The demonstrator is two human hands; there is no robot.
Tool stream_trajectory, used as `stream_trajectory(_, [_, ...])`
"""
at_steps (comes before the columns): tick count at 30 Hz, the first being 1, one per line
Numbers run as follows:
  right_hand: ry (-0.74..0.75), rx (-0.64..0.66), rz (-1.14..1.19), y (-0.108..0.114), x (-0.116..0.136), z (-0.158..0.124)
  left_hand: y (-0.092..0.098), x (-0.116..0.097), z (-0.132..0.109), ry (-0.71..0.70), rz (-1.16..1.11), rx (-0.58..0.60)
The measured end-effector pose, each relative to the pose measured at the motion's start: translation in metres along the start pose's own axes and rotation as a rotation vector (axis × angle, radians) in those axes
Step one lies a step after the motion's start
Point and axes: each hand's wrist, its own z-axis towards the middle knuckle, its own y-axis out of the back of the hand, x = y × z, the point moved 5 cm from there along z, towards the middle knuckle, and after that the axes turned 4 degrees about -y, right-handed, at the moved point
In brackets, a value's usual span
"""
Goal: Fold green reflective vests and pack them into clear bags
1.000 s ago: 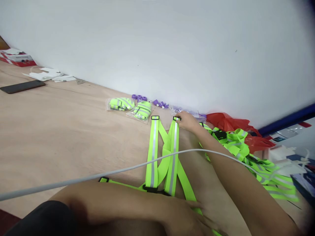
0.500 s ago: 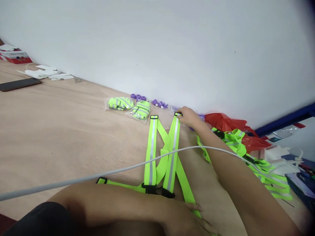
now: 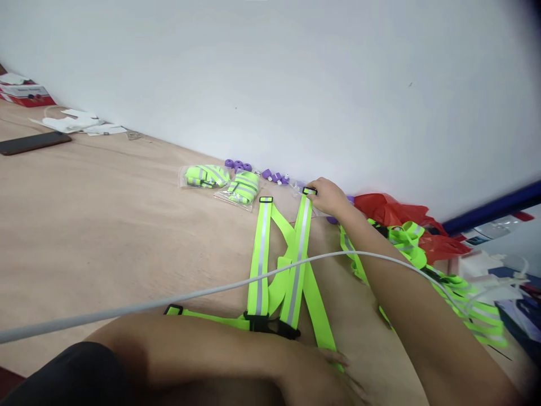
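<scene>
A neon-green reflective strap harness (image 3: 262, 254) with grey stripes lies spread on the wooden surface (image 3: 105, 225). My right hand (image 3: 327, 195) reaches far forward and pinches the far end of its right strap, by the black buckle (image 3: 310, 191). My left hand (image 3: 323, 375) lies flat near the bottom edge, pressing on the harness's near strap beside the black clips (image 3: 270, 325). The left strap's far end (image 3: 266, 199) lies free.
Two bagged green harnesses (image 3: 224, 183) and small purple pieces (image 3: 253, 171) lie by the white wall. A heap of loose green harnesses (image 3: 422, 265) and red plastic (image 3: 401, 217) sit at right. A white cable (image 3: 169, 301) crosses the view. A phone (image 3: 29, 142) lies far left.
My right hand has drawn the right strap's end a little farther toward the wall, straightening it. My left hand has stayed in place.
</scene>
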Motion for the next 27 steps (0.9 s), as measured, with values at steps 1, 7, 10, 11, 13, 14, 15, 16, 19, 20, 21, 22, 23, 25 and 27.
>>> stream_trajectory(1, [0.001, -0.005, 0.004, 0.001, -0.002, -0.002, 0.003, -0.002, 0.001, -0.007, 0.006, -0.007])
stream_trajectory(7, [0.015, -0.017, 0.083, 0.006, -0.013, -0.016, 0.024, -0.031, 0.003, -0.052, 0.157, -0.019])
stream_trajectory(10, [0.003, -0.005, 0.123, 0.006, -0.019, -0.022, 0.034, -0.061, -0.014, 0.073, 0.377, -0.017])
stream_trajectory(11, [0.004, 0.002, 0.132, 0.006, -0.020, -0.024, 0.038, -0.073, -0.024, 0.141, 0.477, -0.053])
stream_trajectory(13, [0.009, 0.016, 0.143, 0.005, -0.021, -0.026, 0.043, -0.093, -0.048, 0.296, 0.600, -0.129])
stream_trajectory(14, [0.012, 0.021, 0.147, 0.004, -0.021, -0.026, 0.045, -0.100, -0.061, 0.399, 0.629, -0.184])
stream_trajectory(15, [0.015, 0.027, 0.151, 0.004, -0.020, -0.027, 0.046, -0.104, -0.075, 0.510, 0.640, -0.254])
stream_trajectory(16, [0.017, 0.029, 0.154, 0.003, -0.020, -0.027, 0.045, -0.106, -0.086, 0.589, 0.644, -0.307])
stream_trajectory(19, [0.020, 0.041, 0.161, 0.002, -0.017, -0.026, 0.033, -0.102, -0.104, 0.729, 0.649, -0.381])
stream_trajectory(20, [0.023, 0.047, 0.160, 0.003, -0.016, -0.027, 0.028, -0.099, -0.106, 0.752, 0.648, -0.386])
stream_trajectory(21, [0.024, 0.052, 0.157, 0.004, -0.015, -0.027, 0.023, -0.096, -0.106, 0.771, 0.644, -0.395])
stream_trajectory(22, [0.024, 0.058, 0.153, 0.005, -0.014, -0.028, 0.020, -0.094, -0.105, 0.787, 0.638, -0.412])
stream_trajectory(23, [0.023, 0.062, 0.149, 0.006, -0.013, -0.029, 0.017, -0.093, -0.105, 0.803, 0.631, -0.437])
stream_trajectory(25, [0.017, 0.067, 0.142, 0.010, -0.014, -0.032, 0.014, -0.092, -0.105, 0.828, 0.625, -0.491])
stream_trajectory(27, [0.009, 0.072, 0.136, 0.014, -0.016, -0.034, 0.011, -0.093, -0.105, 0.831, 0.629, -0.520])
